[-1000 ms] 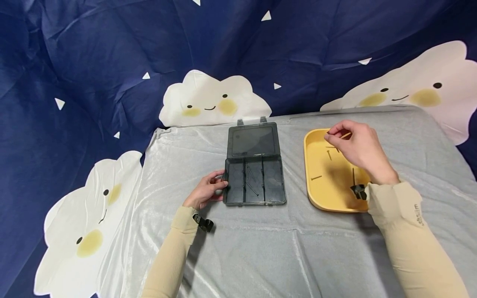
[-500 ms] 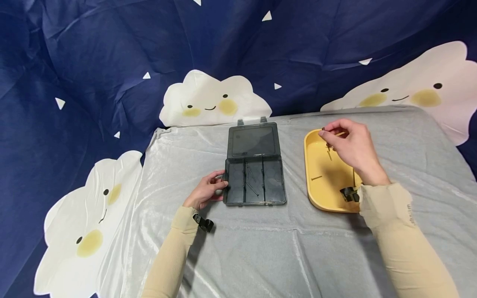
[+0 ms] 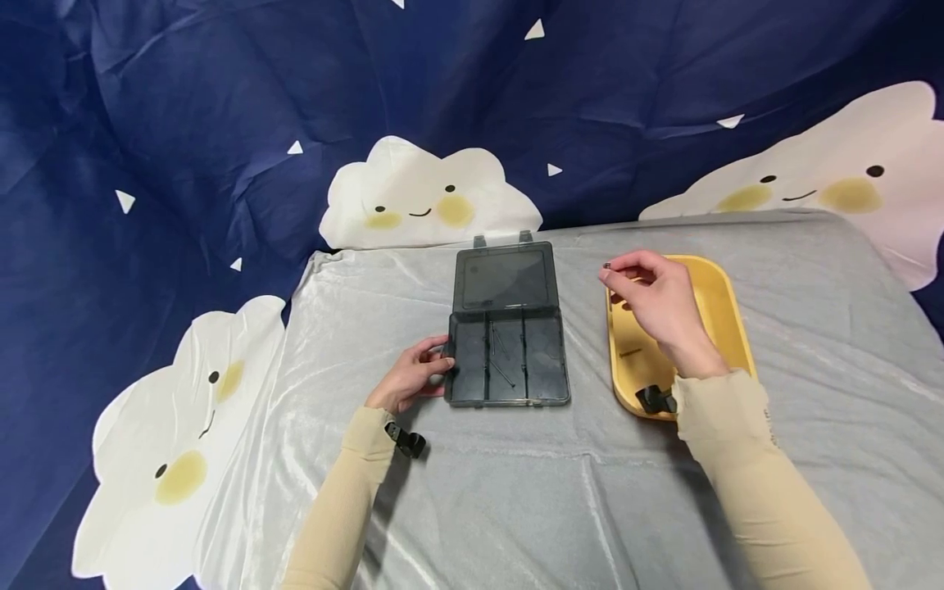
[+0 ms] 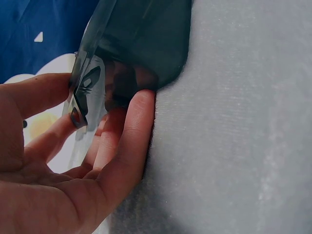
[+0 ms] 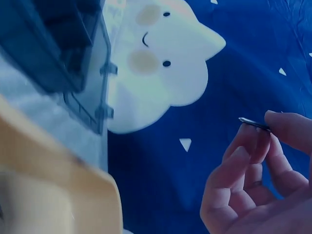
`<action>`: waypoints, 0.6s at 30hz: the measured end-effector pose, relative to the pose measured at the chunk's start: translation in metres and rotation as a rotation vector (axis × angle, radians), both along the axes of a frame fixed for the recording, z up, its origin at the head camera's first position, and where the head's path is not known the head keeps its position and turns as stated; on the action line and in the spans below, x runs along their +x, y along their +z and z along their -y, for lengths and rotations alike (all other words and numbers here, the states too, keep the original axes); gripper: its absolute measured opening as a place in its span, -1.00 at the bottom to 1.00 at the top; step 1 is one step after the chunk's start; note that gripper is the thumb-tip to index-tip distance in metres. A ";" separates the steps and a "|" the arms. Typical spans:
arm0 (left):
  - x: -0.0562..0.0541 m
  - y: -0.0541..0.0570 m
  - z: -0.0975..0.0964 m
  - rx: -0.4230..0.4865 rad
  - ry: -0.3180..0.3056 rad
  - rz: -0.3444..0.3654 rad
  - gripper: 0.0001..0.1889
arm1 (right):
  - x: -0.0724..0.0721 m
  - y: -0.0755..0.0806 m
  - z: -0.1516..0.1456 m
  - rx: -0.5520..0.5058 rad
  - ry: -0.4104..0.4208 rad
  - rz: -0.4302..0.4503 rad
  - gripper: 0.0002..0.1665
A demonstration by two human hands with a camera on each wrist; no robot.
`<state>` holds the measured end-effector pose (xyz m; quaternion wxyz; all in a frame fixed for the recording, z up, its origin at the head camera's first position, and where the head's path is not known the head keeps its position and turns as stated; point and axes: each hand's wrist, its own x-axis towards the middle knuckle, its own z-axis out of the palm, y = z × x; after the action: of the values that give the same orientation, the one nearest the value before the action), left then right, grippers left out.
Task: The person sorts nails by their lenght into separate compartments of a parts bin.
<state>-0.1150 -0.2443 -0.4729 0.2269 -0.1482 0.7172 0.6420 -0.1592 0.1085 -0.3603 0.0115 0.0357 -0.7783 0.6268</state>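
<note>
Right hand [image 3: 656,303] over the yellow rectangular tray with rounded corners [image 3: 726,315], fingertips out at its left rim, toward the far end. Thumb and fingers pinch a slender dark metal fastener [image 5: 253,123], screw or nail, cannot tell which; one end stands clear of the fingertips in the right wrist view. The piece is held up off every surface. A brownish thin fastener [image 3: 631,352] lies in the tray, near the left wall; much of the tray floor is hidden by hand and forearm. Left hand [image 3: 409,377] at the translucent smoke-grey plastic box [image 3: 546,356], gripping its left wall: thumb over the rim, other fingers curved along the outside, one fingertip down by the grey cloth at the lower corner. Box flat on the cloth, its hinged lid [image 3: 505,279] folded open to the far side, two clips on the lid's far edge. Three long compartments; dark thin fasteners [image 3: 502,374] lie in the middle one. Tray right of the box, well apart. Under both, a velvety light-grey cloth [image 3: 509,492]; behind, a navy fabric backdrop [image 3: 221,82] printed with smiling white clouds.
</note>
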 end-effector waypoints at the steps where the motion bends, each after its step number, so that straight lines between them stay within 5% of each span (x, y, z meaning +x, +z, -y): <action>1: 0.000 0.000 0.000 -0.001 -0.001 0.000 -0.41 | 0.000 -0.001 0.003 -0.010 0.012 0.008 -0.76; 18: -0.001 0.000 0.000 -0.012 -0.004 0.003 -0.41 | 0.005 -0.035 0.054 -0.165 0.153 0.216 -0.72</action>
<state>-0.1156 -0.2443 -0.4732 0.2285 -0.1493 0.7209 0.6370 -0.1544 0.0549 -0.3955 -0.1173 0.0261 -0.7158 0.6879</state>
